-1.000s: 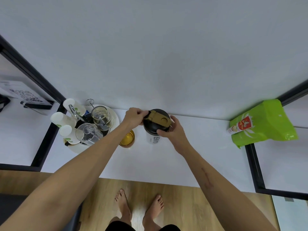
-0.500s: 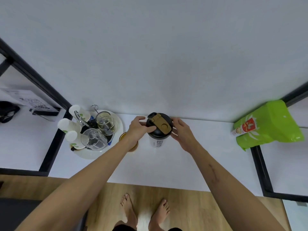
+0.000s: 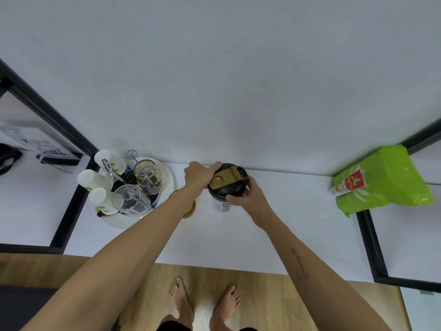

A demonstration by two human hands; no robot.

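Both hands grip the black lid (image 3: pixel 226 187) of the upright bottle (image 3: pixel 222 206) near the desk's (image 3: pixel 286 223) back edge: left hand (image 3: pixel 199 176) left, right hand (image 3: pixel 248 199) right.

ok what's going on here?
A person works the black lid of a bottle standing upright on the white table. The left hand grips the lid's far left edge, the right hand its near right edge. Whether it is being screwed on or off cannot be told. A tray of glasses and cups sits to the left, a green bag to the right.
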